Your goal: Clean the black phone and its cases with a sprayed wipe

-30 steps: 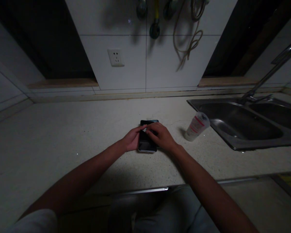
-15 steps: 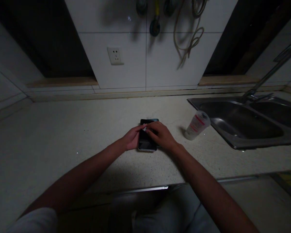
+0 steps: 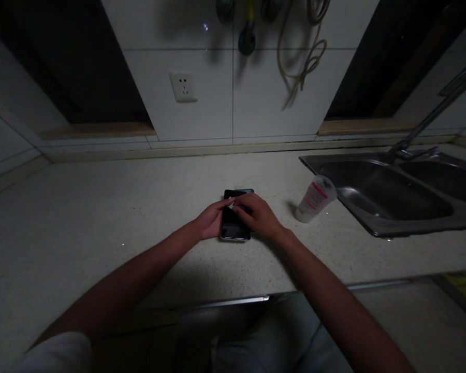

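A black smartphone (image 3: 235, 231) lies over the counter in front of me, its screen dark. My left hand (image 3: 210, 219) grips its left edge, thumb on top; the other fingers are mostly hidden. Across the upper part of the screen reaches my right hand (image 3: 261, 213), fingers bent and pressed together around a small white piece (image 3: 230, 204), perhaps tissue or cloth. Past the phone's top right shows a bluish edge (image 3: 247, 191) of another flat object, largely covered by the hand and phone. Both hands almost meet over the screen.
A translucent plastic cup (image 3: 314, 201) with red print leans to the right on the pale countertop (image 3: 151, 191). Beyond it is a steel double sink (image 3: 376, 228) with a faucet (image 3: 431, 119). The tiled back wall has a socket (image 3: 183, 87) and a hanging cord (image 3: 305, 72).
Hands and phone hold nearly the same position. The whole view has shifted very slightly.
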A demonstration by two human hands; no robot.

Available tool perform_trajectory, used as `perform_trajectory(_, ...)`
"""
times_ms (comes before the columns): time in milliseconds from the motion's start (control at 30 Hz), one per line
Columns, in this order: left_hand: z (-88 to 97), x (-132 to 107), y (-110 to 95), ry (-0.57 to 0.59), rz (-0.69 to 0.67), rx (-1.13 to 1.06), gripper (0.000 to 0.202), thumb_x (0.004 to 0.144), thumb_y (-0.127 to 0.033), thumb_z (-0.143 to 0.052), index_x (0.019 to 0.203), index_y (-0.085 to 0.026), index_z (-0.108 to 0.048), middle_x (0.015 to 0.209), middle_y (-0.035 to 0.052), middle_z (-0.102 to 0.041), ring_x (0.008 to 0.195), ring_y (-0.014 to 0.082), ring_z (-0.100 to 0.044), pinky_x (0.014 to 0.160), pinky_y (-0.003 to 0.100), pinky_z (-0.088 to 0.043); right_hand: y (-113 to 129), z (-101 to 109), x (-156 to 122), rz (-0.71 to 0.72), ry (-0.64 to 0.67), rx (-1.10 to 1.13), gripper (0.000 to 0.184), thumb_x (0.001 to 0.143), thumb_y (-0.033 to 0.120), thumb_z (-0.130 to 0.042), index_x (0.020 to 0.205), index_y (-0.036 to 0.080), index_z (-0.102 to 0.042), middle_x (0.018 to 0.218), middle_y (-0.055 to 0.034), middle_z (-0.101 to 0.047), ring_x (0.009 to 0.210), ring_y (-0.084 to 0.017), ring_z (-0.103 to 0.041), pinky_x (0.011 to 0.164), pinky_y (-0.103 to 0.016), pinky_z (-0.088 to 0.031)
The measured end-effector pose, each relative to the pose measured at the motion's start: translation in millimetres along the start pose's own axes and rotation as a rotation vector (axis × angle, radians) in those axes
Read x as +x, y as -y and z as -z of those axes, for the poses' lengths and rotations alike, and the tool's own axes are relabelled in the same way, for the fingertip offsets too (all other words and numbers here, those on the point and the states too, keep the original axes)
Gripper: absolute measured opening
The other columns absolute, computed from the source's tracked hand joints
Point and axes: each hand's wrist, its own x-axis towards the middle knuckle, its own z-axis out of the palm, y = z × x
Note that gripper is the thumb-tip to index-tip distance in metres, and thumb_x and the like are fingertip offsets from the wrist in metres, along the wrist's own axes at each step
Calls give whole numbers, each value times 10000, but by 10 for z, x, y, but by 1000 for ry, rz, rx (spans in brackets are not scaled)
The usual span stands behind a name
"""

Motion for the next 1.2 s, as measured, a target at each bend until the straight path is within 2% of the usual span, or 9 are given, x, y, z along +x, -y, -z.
perform_trajectory(100,21,9,1,16,7,3,285,960,-294,-568,1150,-102,-660,808,112,-747,750,248,-725,913,428,-502,6,2,2,-5,3,1,134,970,271,-554,989,231,-680,1058,-79,-750,1017,-242,-663,932,-438,-498)
perform_trajectory(367,25,17,0,14,8,4,289,923,-292,-629,1134,-97,-658,853,126,-750,793,264,-729,898,424,-510,-2,-5,3,1,0,9,131,963,254,-563,985,200,-680,1027,-96,-748,993,-245,-663,916,-428,-497)
perform_trajectory(600,19,6,-2,25,-3,29,282,929,-299,-618,1127,-102,-654,815,112,-744,768,254,-726,884,415,-515,0,-4,3,-18,13,-1,137,970,272,-556,998,231,-683,1038,-78,-750,1018,-242,-662,937,-433,-490)
perform_trajectory(800,6,-1,4,4,-10,34,305,934,-293,-602,1165,-98,-647,879,131,-752,830,272,-731,916,438,-505,6,-8,4,-2,-3,9,133,970,261,-554,987,213,-677,1040,-86,-753,1009,-241,-664,930,-428,-493)
perform_trajectory(1200,31,17,8,17,-14,23,268,935,-284,-605,1118,-97,-660,774,105,-739,705,235,-717,869,402,-521,-8,-7,-2,6,-5,3,134,970,268,-557,987,216,-679,1025,-82,-752,998,-242,-665,923,-431,-496)
